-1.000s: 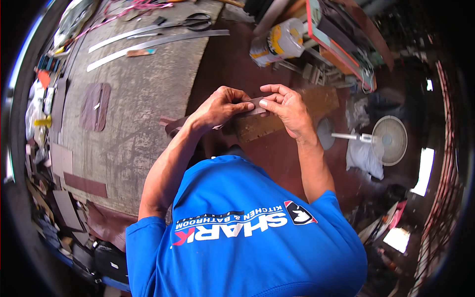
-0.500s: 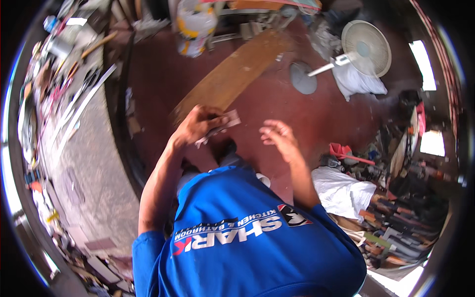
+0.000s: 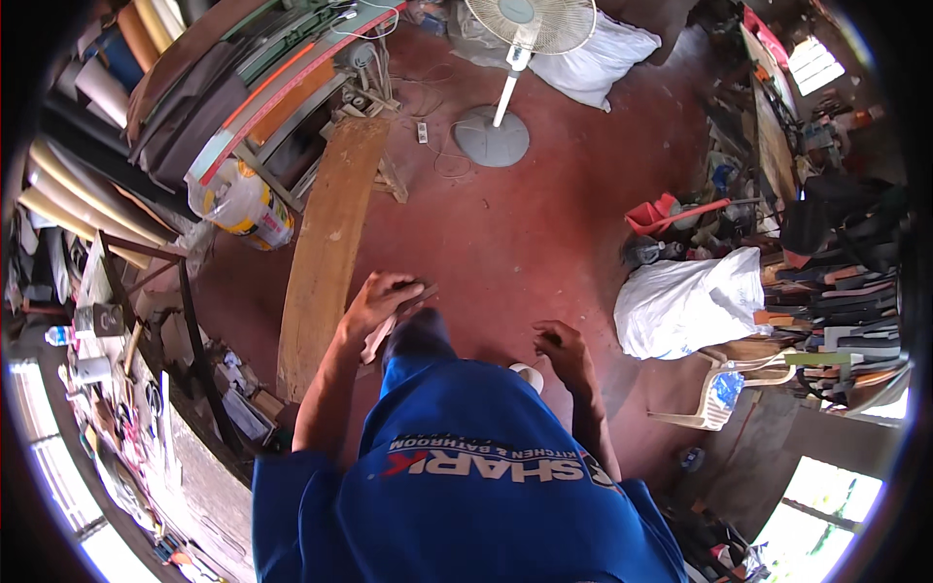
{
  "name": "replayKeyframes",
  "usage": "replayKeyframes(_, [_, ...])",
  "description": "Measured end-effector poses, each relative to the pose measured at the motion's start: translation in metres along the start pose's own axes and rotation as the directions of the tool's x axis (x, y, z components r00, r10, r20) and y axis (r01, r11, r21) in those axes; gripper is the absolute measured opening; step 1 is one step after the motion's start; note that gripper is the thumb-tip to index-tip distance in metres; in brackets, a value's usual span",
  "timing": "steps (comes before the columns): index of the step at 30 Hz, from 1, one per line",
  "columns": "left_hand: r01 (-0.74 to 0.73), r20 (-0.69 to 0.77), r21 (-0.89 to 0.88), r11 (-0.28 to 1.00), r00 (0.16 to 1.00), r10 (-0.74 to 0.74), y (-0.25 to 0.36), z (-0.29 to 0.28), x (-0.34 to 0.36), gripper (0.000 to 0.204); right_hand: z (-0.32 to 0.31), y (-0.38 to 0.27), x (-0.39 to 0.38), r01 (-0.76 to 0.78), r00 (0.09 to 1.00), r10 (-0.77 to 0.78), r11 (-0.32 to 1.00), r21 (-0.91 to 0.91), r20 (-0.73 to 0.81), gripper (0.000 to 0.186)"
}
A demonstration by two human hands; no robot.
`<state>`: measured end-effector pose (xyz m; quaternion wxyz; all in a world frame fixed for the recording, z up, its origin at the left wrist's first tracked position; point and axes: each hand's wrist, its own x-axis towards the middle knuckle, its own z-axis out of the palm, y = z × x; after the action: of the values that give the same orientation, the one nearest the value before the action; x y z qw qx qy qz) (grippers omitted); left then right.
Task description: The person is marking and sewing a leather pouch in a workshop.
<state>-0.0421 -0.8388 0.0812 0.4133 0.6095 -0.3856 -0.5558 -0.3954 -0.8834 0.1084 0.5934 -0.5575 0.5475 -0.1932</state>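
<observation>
The left hand (image 3: 379, 303) holds a pinkish-brown strip (image 3: 376, 340); the right hand (image 3: 565, 350) hangs over red floor (image 3: 530, 238).

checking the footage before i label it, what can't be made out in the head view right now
Head view:
- Brown piece in the left hand: partly covered by the fingers, full shape hidden.
- Right hand: dark, palm turned away; cannot tell if it holds something small.
- Fan head: top cut off by the upper edge.
- White round thing: partly hidden by the blue shirt.
</observation>
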Motion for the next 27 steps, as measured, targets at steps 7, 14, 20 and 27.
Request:
replayKeyframes(7, [0.056,0.197,0.091,0.994,0.978,-0.073,0.062,0.051,0.158,0.025,-0.089,-0.017,0.062,-0.053,0.987,0.062,0.997,0.062,-0.146,0.024])
replayKeyframes(14, [0.165,0.29,0.079,0.983,0.94,-0.181,0.117,0.096,0.301,0.022,-0.186,0.071,0.185,-0.156,0.942,0.199,0.973,0.171,-0.269,0.029])
replayKeyframes(20, [0.164,0.375,0.125,0.979,0.905,-0.199,0.152,0.157,0.427,0.021,-0.267,0.252,0.148,-0.584,0.678,0.647,0.763,0.278,-0.35,0.018])
replayKeyframes(27, [0.12,0.419,0.149,0.982,0.892,-0.173,0.174,0.237,0.571,0.023,-0.36,0.276,0.25,-0.5,0.83,0.467,0.865,-0.037,-0.305,0.014])
